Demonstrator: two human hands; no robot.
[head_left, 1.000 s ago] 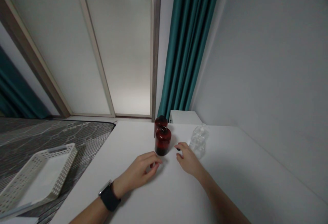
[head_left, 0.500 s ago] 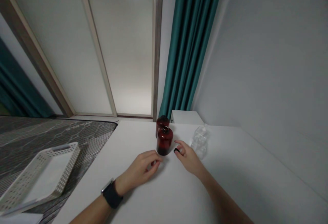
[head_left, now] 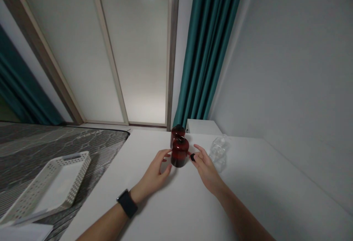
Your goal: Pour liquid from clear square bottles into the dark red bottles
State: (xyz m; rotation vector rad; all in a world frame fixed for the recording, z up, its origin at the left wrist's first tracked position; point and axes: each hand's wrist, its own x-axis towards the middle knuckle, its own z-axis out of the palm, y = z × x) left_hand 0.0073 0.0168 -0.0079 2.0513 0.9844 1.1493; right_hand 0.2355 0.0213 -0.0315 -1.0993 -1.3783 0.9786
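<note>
A dark red-brown translucent bottle (head_left: 179,155) stands upright on the white table (head_left: 176,211), its neck seemingly uncapped. Right behind it is a second such bottle (head_left: 176,133) with a dark top, partly hidden. My left hand (head_left: 156,171) is open at the front bottle's left side, thumb and fingers apart and their tips close to it; contact is hard to make out. On the other side, my right hand (head_left: 204,167) appears to hold a small black cap (head_left: 192,157) in its curled fingers, with one finger stretched out. Crumpled clear plastic (head_left: 220,152) lies just beyond this hand.
To the left, below the table edge, is a white perforated basket (head_left: 78,176) above a grey patterned floor (head_left: 102,141). A white cabinet (head_left: 204,126) stands past the far table edge, by a teal curtain (head_left: 209,50). A wall (head_left: 298,68) runs along the right.
My left hand has opened its fingers and moved up beside the front bottle. My right hand has shifted slightly forward and nearer the bottle. The view has turned a little.
</note>
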